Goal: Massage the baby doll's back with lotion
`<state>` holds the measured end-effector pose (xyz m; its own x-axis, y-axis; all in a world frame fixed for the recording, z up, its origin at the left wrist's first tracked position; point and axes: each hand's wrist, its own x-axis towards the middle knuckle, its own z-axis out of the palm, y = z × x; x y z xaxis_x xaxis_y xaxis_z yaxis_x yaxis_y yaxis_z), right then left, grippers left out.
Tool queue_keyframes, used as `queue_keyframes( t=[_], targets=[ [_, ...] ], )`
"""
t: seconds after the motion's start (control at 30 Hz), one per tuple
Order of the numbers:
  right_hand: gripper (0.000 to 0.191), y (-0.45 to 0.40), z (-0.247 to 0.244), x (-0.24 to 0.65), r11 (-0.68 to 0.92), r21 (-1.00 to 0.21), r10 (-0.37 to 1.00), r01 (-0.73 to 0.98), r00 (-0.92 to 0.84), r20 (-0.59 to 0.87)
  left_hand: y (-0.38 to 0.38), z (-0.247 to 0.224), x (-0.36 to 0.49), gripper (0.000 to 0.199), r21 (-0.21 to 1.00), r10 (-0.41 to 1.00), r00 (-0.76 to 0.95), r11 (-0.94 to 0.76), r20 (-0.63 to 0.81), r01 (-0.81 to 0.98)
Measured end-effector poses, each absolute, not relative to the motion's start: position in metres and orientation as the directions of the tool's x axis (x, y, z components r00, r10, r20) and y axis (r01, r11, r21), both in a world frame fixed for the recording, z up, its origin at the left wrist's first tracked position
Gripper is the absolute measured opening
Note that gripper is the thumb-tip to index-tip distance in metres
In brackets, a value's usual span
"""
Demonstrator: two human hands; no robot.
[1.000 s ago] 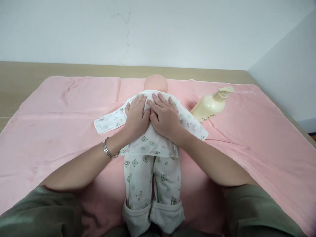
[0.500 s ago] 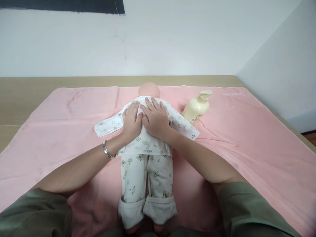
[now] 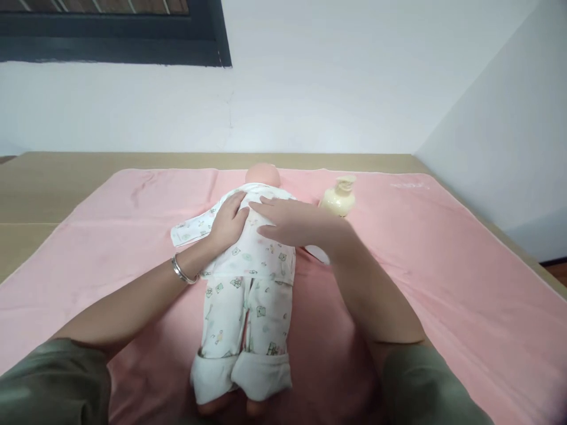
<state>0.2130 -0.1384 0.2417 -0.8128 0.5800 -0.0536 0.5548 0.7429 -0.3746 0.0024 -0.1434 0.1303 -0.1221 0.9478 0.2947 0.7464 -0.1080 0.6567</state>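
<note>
A doll [image 3: 248, 260] in a white patterned top and trousers lies face down, its bald head toward the wall and its trouser cuffs folded up. My left hand [image 3: 229, 221] rests flat on the left side of its upper back, fingers pointing up toward the head. My right hand [image 3: 286, 219] is turned sideways over the right side of the back, its fingers apart and pointing left; whether it touches the cloth I cannot tell. Neither hand holds anything. The doll's right-side sleeve is mostly hidden under my right hand and wrist.
A cream pump bottle [image 3: 338, 199] stands just beyond my right wrist. Under everything lies a pink blanket [image 3: 443, 260] on a wooden surface [image 3: 53, 183]. A white wall [image 3: 319, 88] rises behind, with a dark-framed window [image 3: 110, 47] at the upper left.
My right hand has turned from pointing up the back to pointing left, and its wrist has swung outward. My left hand stays on the back. The camera view has shifted, showing more of the window.
</note>
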Motion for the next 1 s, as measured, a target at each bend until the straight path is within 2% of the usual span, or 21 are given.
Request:
queue_keyframes(
  t=[0.03,0.1,0.2,0.3,0.37,0.4,0.43,0.5,0.6,0.67,0.8,1.0],
  targets=[
    [0.054,-0.141,0.256,0.228,0.733,-0.418,0.543,0.536,-0.832,-0.115,-0.145,0.136,0.005,0.058,0.640,0.952,-0.113,-0.101,0.285,0.762],
    [0.058,-0.145,0.279,0.255,0.698,-0.451,0.586,0.557,-0.806,-0.088,-0.148,0.151,0.014,0.058,0.595,0.959,-0.112,-0.068,0.261,0.801],
    [0.060,-0.148,0.297,0.286,0.644,-0.371,0.724,0.669,-0.690,0.013,-0.151,0.180,0.035,0.054,0.585,0.958,-0.188,0.025,0.219,0.811],
    [0.061,-0.143,0.300,0.305,0.571,-0.324,0.809,0.754,-0.584,0.069,-0.151,0.209,0.064,0.046,0.673,0.951,-0.168,-0.055,0.261,0.738],
    [0.062,-0.136,0.299,0.311,0.522,-0.313,0.848,0.793,-0.522,0.091,-0.147,0.223,0.086,0.041,0.818,0.965,-0.112,-0.135,0.236,0.559],
    [0.062,-0.132,0.297,0.313,0.497,-0.309,0.865,0.810,-0.490,0.107,-0.144,0.228,0.097,0.039,0.907,0.982,-0.069,-0.136,0.177,0.399],
    [0.062,-0.127,0.296,0.313,0.478,-0.309,0.877,0.822,-0.464,0.123,-0.141,0.231,0.108,0.036,0.970,0.994,-0.049,-0.088,0.102,0.227],
    [0.061,-0.115,0.290,0.310,0.469,-0.328,0.883,0.820,-0.439,0.167,-0.134,0.234,0.128,0.036,0.995,0.997,-0.052,0.055,-0.059,-0.081],
    [0.059,-0.094,0.278,0.297,0.502,-0.396,0.864,0.769,-0.418,0.282,-0.125,0.235,0.148,0.049,0.858,0.942,-0.024,0.293,-0.333,-0.423],
    [0.059,-0.080,0.267,0.285,0.510,-0.413,0.851,0.755,-0.374,0.369,-0.120,0.237,0.155,0.058,0.734,0.900,0.041,0.380,-0.434,-0.562],
    [0.062,-0.063,0.249,0.267,0.478,-0.358,0.851,0.802,-0.323,0.413,-0.112,0.240,0.158,0.052,0.610,0.907,0.020,0.299,-0.421,-0.733],
    [0.067,-0.063,0.240,0.258,0.437,-0.204,0.890,0.876,-0.388,0.241,-0.105,0.242,0.157,0.044,0.488,0.903,0.105,0.320,-0.416,-0.812]
  ],
)
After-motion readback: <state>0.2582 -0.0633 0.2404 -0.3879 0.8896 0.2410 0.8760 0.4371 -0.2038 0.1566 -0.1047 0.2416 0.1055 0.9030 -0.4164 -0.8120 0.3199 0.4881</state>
